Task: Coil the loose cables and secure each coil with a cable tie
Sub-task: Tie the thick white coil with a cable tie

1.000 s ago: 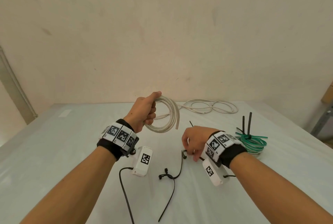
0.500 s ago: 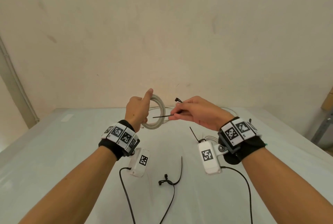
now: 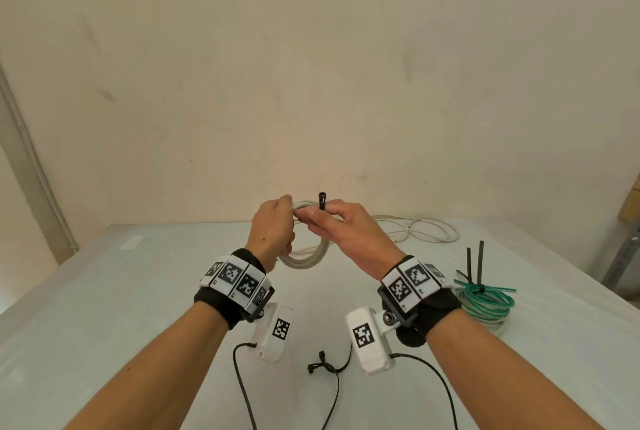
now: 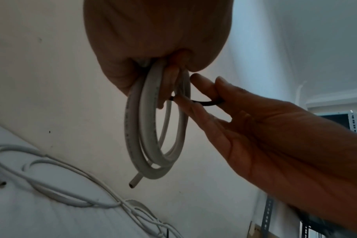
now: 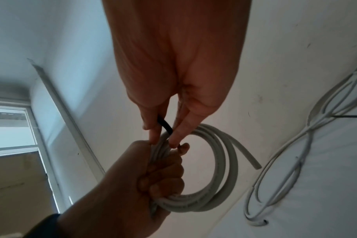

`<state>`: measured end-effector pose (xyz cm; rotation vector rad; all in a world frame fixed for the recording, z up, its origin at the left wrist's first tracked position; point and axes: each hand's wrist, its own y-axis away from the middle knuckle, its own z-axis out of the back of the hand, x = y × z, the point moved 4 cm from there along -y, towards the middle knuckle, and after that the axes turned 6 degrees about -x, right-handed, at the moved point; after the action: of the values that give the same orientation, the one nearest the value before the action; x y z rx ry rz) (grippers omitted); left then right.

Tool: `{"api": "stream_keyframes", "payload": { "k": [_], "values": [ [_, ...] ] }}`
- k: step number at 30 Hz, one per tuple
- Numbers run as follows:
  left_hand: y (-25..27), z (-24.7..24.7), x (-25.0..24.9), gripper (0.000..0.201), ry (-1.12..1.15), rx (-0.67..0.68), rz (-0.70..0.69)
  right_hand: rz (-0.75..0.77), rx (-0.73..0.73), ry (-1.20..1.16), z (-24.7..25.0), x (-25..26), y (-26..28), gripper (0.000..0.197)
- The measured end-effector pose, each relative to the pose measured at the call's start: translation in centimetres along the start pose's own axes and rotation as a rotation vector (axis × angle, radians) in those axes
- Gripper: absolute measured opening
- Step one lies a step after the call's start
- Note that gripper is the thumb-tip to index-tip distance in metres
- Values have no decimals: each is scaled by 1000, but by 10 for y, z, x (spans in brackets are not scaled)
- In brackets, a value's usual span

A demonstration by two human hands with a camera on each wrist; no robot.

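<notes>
My left hand [image 3: 273, 232] grips a coil of thick white cable [image 3: 308, 258] and holds it upright above the table; the same coil [image 4: 153, 136] [image 5: 218, 169] shows in both wrist views. Right beside it, my right hand [image 3: 341, 228] pinches a black cable tie [image 3: 322, 201] against the top of the coil, its head sticking up above my fingers. The tie's strap [image 4: 206, 103] [image 5: 165, 126] runs between my right fingers and across the coil's strands.
A loose white cable [image 3: 415, 230] lies at the back of the white table [image 3: 104, 291]. A green coil [image 3: 485, 301] bound with black ties sits at the right. More black cable ties [image 3: 329, 370] lie near me between the wrists. A wall stands behind.
My right hand lifted a black tie off the table and brought it up to the coil. The left hand raised the coil slightly and moved toward the right hand.
</notes>
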<state>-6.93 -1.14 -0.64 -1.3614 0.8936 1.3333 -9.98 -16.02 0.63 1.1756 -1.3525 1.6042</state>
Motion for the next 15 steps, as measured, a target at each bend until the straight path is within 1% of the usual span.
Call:
{"api": "stream_keyframes", "payload": {
  "k": [3,5,8,10,11,13,15],
  "values": [
    [3,2,-2,28,23,48,-49,26,-3,108,0,5,0,23],
    [3,4,-3,25,24,48,-106,46,3,224,0,9,0,22],
    [4,3,-6,25,-65,24,-287,71,-79,362,4,17,-1,22],
    [7,1,-8,24,-156,-4,-396,87,-170,345,9,17,-3,20],
    [8,-1,-10,23,-174,-12,-427,87,-212,306,11,18,-3,20],
    [8,-4,-11,22,-197,-19,-458,58,-262,228,13,18,-3,23],
    [7,-7,-12,22,-257,-27,-467,32,-266,210,13,19,-2,23]
  ]
}}
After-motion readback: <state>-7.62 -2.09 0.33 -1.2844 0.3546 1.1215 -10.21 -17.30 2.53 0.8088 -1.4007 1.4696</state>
